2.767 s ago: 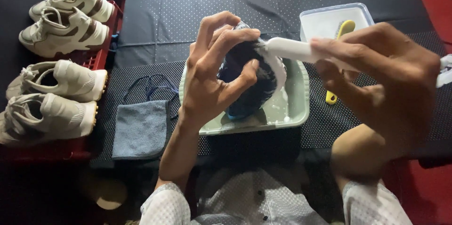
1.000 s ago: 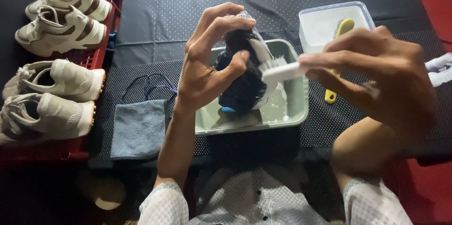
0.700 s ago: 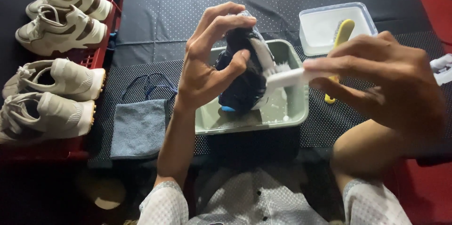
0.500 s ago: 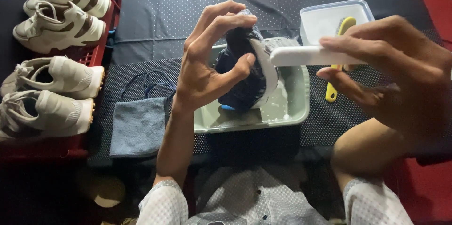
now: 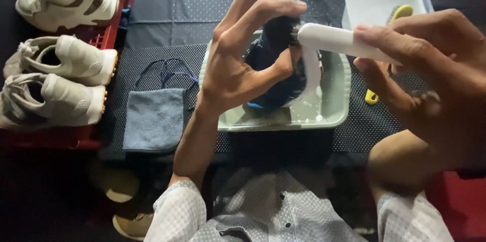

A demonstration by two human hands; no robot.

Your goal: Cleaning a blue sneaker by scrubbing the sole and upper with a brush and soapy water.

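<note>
— What shows in the head view?

— The left hand (image 5: 238, 65) grips a dark blue shoe (image 5: 276, 65), fingers (image 5: 263, 4) curled over its top and the thumb pressed against its side, so the shoe stands tilted over a pale green basin (image 5: 334, 105). Held there, whatever drips off would land in the basin rather than on the dark dotted surface (image 5: 177, 4).

— And the other hand?

— The right hand (image 5: 430, 75) is clenched round the white handle of a brush (image 5: 329, 39), whose head meets the shoe near its white sole edge. The grip sits far back on the handle, which seems to give reach across the shoe.

— Is there liquid in the basin?

— There looks to be a little whitish wetness on its floor; more I cannot tell.

— What lies around?

— Behind the basin is a clear tub (image 5: 387, 6) with a yellow-handled tool (image 5: 400, 14) leaning in it. Left of the basin a grey cloth (image 5: 154, 118) lies flat, near dark laces (image 5: 164, 72). Further left, pale sneakers (image 5: 61, 70) lie in rows on a red rack (image 5: 61, 138), well apart from the wet work.
</note>
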